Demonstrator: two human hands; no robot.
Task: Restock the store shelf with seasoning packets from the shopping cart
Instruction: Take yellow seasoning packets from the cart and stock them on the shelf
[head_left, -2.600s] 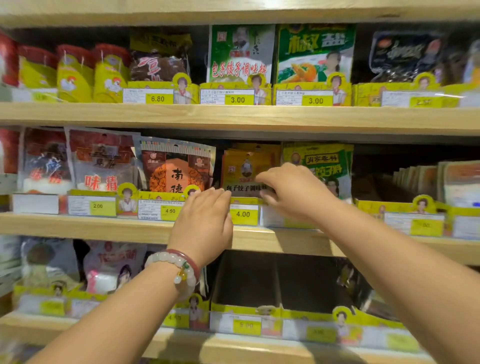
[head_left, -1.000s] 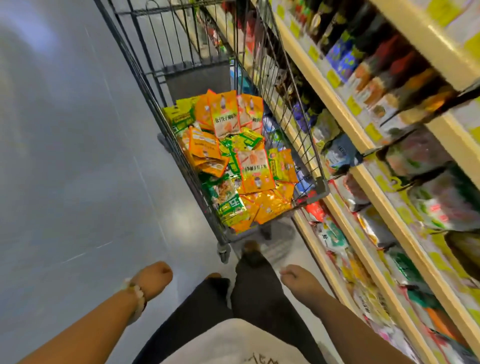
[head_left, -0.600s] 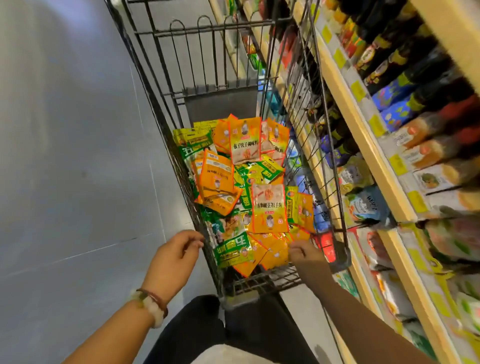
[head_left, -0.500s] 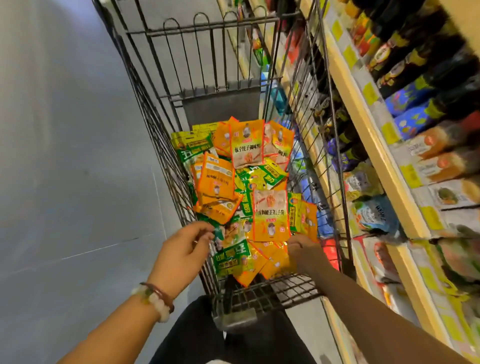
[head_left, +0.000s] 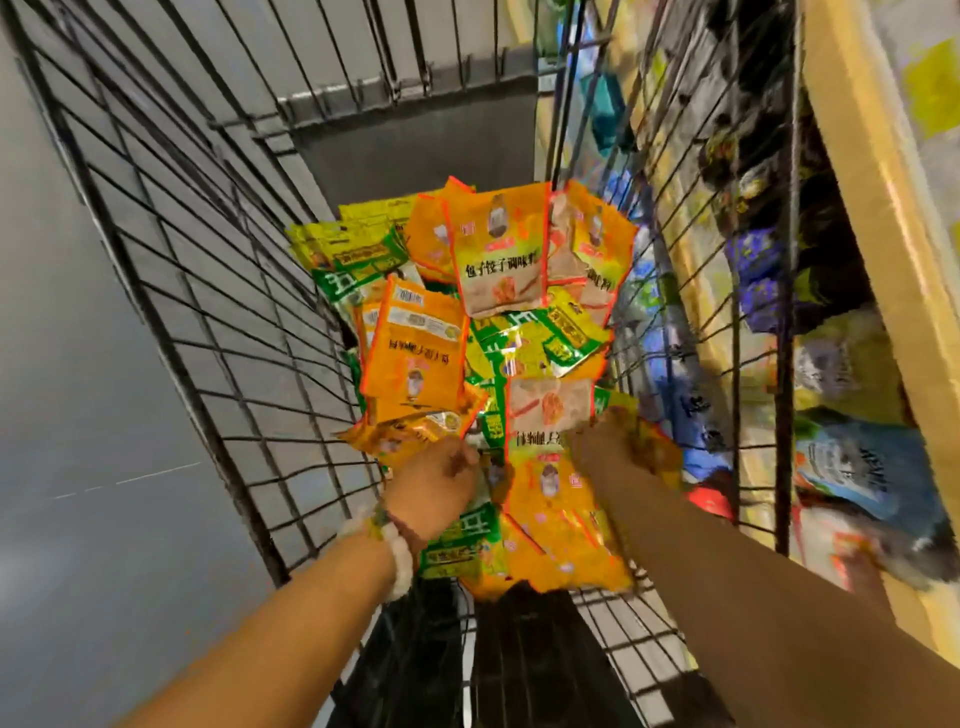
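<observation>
A black wire shopping cart holds a heap of seasoning packets: orange ones and green ones. Both my hands are down inside the cart at its near end. My left hand, with a bead bracelet on the wrist, has its fingers curled against packets at the pile's near left. My right hand lies on the right edge of an upside-down orange packet. Motion blur hides whether either hand grips a packet. The store shelf runs along the cart's right side.
Blue and dark bags sit on the shelf levels just beyond the cart's right wall. Grey floor lies to the left of the cart. My dark trousers show at the cart's near end.
I turned from the shelf to the cart. Both hands have moved forward over the cart's near rim and down into the packet pile, and my view has moved closer to the cart.
</observation>
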